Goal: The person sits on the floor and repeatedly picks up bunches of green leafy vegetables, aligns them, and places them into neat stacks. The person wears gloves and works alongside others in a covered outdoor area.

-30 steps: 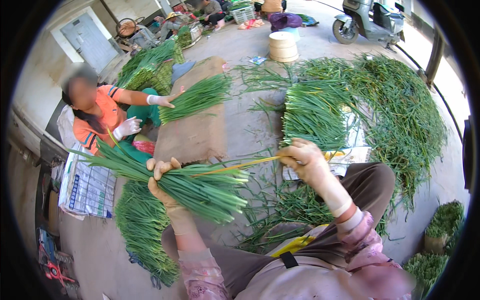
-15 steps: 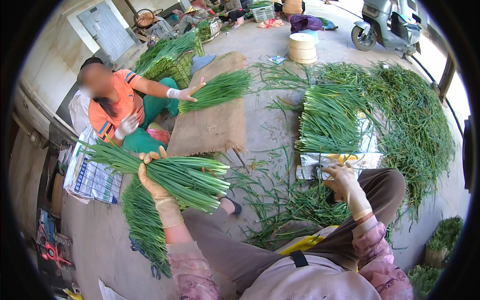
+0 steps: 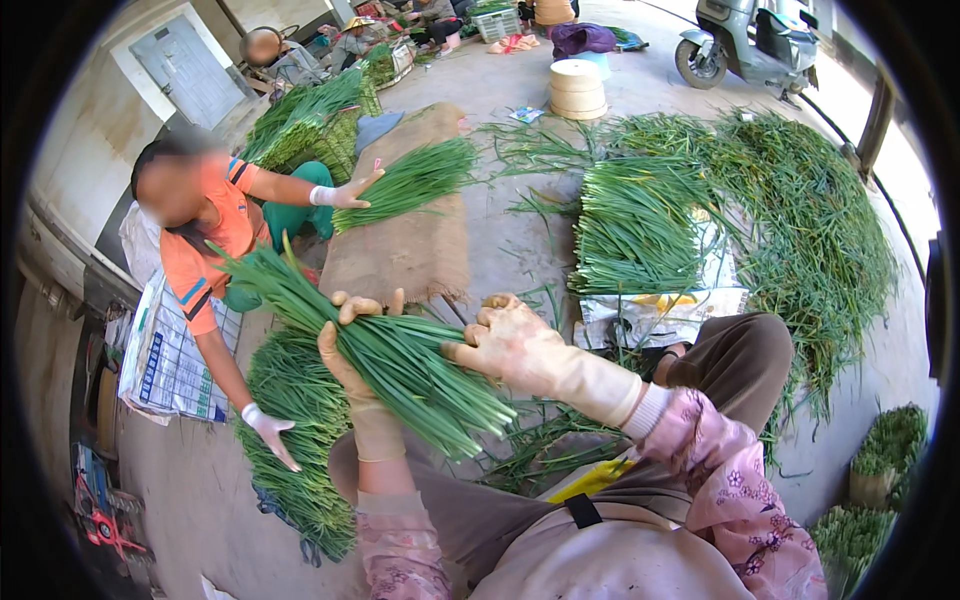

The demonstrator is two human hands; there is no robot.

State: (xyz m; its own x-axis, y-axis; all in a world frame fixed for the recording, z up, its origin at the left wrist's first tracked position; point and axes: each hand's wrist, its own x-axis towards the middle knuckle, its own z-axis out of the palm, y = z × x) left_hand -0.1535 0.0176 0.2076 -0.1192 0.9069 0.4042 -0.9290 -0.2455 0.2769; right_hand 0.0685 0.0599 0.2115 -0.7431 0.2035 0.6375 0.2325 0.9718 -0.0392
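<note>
My left hand point(image 3: 362, 350), in a pale rubber glove, is closed round a thick bunch of green chives point(image 3: 410, 375). The bunch slants across in front of me, its leafy tips at the upper left and its pale cut ends at the lower right. My right hand point(image 3: 510, 345), gloved alike, has come against the bunch's right side with its fingers bent in, pinching at the stalks. Beyond the hands lies a neat heap of chives point(image 3: 640, 225) on a white printed sack point(image 3: 655, 315). Under and left of my left arm is another stack of chives point(image 3: 295, 430).
A co-worker in an orange shirt point(image 3: 195, 265) sits at the left, one gloved hand on chives point(image 3: 415, 180) laid over a brown burlap mat point(image 3: 400, 260), the other reaching toward the left stack. Loose, tangled leaves point(image 3: 810, 230) spread at the right. Farther off stand a cream stool point(image 3: 577, 90) and a scooter point(image 3: 750, 45).
My right hand has moved left from beside the sack to the held bunch. The bunch has come nearer and right, tilting more steeply. The co-worker's nearer hand has reached down over the left stack.
</note>
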